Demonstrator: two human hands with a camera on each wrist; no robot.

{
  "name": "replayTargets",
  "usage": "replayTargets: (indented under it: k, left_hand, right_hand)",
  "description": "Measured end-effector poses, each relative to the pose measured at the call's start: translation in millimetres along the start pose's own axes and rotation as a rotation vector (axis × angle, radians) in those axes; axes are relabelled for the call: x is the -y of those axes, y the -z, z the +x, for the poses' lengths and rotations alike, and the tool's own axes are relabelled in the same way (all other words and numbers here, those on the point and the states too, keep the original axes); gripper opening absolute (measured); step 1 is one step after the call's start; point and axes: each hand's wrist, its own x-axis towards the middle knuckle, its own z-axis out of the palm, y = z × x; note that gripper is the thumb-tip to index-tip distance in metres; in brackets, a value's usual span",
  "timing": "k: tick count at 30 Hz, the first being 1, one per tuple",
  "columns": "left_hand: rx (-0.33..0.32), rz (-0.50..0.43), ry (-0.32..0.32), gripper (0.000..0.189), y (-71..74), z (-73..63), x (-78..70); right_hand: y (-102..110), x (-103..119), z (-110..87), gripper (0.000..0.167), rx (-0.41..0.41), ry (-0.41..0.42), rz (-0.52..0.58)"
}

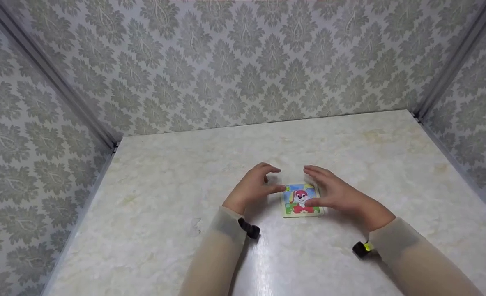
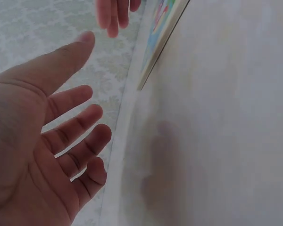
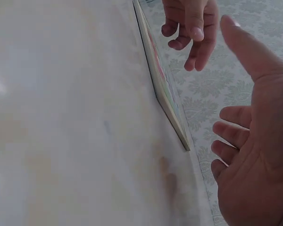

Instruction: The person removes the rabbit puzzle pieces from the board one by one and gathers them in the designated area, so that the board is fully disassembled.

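We see two bare hands poised over a small, square picture board (image 1: pixel 300 198), which lies flat on the pale, marbled worktop (image 1: pixel 164 185), a little right of and below the centre of the head view. The board shows a red-and-white cartoon rabbit against blue, with green along the bottom.

At the board's left we find the left hand (image 1: pixel 254 185), its fingers gently bent and apart from the thumb, whose tip overlaps the board's upper-left corner in the head view. From the right comes the right hand (image 1: pixel 341 195), its thumb likewise apart from the fingers and crossing the picture's right part.

In the left wrist view, we see the board's pale edge at upper centre, with a gap between it and the left thumb; the right hand's fingertips enter at the top. In the right wrist view, the board leans through upper centre, the left hand hangs at the top, and the right hand fills the right side, thumb clear of the board.

Light sleeves (image 1: pixel 216 257) reach in from the lower edge of the head view, a black device (image 1: pixel 252 231) at the left wrist and another at the right. Behind, we note leaf-patterned wallpaper (image 1: pixel 247 61) across the top.
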Motion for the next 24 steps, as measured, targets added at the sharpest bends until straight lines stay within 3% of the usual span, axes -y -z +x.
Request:
replayTargets:
  k: [7, 17, 24]
  left_hand:
    - [0.067, 0.096, -0.034, 0.048, -16.2, 1.2, -3.5]
    - [0.064, 0.221, -0.038, 0.039, -20.2, -4.2, -10.9]
    - [0.071, 0.235, -0.021, 0.034, -24.1, -6.3, -16.2]
  right_hand:
    - [-8, -4, -1.0, 0.102, 0.078, 0.046, -0.037]
    - [-10, -1, -4.4, 0.095, 0.120, 0.014, -0.097]
    - [-11, 1, -7.1, 0.095, 0.120, -0.002, -0.106]
